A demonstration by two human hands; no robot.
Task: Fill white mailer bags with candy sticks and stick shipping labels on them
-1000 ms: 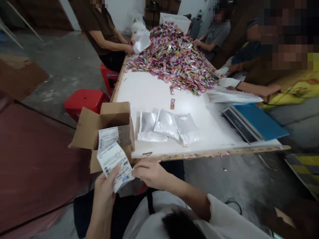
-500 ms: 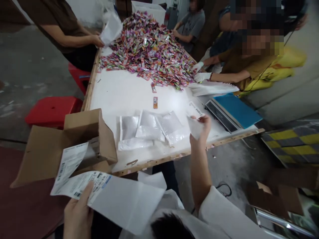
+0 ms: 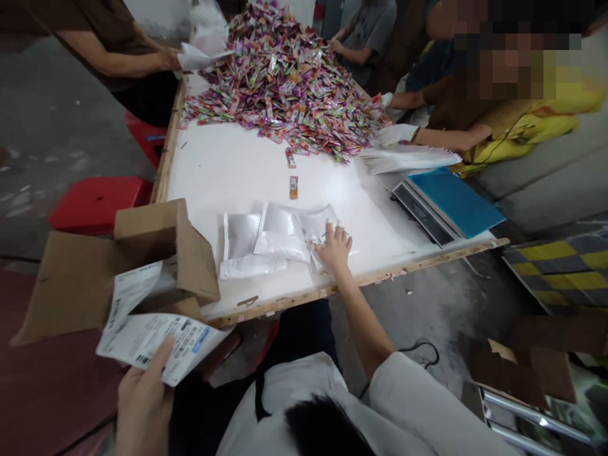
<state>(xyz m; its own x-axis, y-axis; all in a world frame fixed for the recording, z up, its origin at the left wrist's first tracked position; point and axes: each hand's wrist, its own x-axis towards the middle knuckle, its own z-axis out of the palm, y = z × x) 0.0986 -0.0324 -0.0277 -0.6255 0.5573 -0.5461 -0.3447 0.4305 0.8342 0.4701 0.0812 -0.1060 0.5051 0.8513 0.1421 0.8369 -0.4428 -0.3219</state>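
Observation:
My left hand [image 3: 145, 396], low on the left, pinches a strip of printed shipping labels [image 3: 185, 335] between thumb and fingers. The strip folds back towards an open cardboard box [image 3: 197, 259]. My right hand [image 3: 336, 253] lies with its fingers spread on the rightmost padded mailer [image 3: 316, 220]. Part of that mailer is hidden under the hand, and whether a label lies beneath the palm I cannot tell. Beside it, overlapping, lie a middle white mailer [image 3: 282, 235] and a left one [image 3: 242, 233], near the front edge of the white table [image 3: 228, 168].
A big heap of small colourful packets [image 3: 294, 82] covers the table's far part. Two loose packets lie nearer, one being a single sachet [image 3: 293, 187]. On the right are a scale [image 3: 422, 212], a blue folder [image 3: 458, 199] and stacked white envelopes [image 3: 413, 158]. Co-workers stand or sit around; red stool [image 3: 99, 204] left.
My right hand has moved left and down from the air onto the rightmost mailer; the white label it held no longer shows. The strip's blank white backing at my left hand has dropped from sight.

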